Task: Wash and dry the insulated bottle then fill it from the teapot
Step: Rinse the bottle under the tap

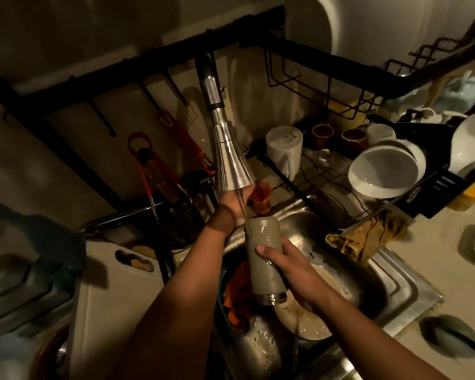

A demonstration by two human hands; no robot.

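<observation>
The grey insulated bottle [263, 259] is tilted over the steel sink [395, 283], its base up towards the tap and its metal threaded mouth down towards me. My right hand [296, 272] grips its side, thumb across the front. A thin stream of water runs from the silver faucet head [231, 165] onto the bottle's upper end. My left hand [235, 201] reaches up behind the faucet head, which hides its fingers. A white rounded vessel [469, 141], perhaps the teapot, stands at the far right.
In the sink lie a dirty plate [313, 325] and an orange cloth [236, 297]. An orange brush [262, 197] stands behind it. The black rack [433, 187] on the right holds white bowls and a mug [284, 149]. A yellow rag [368, 237] hangs over the sink edge. A grey lid-like object [450, 335] lies on the counter.
</observation>
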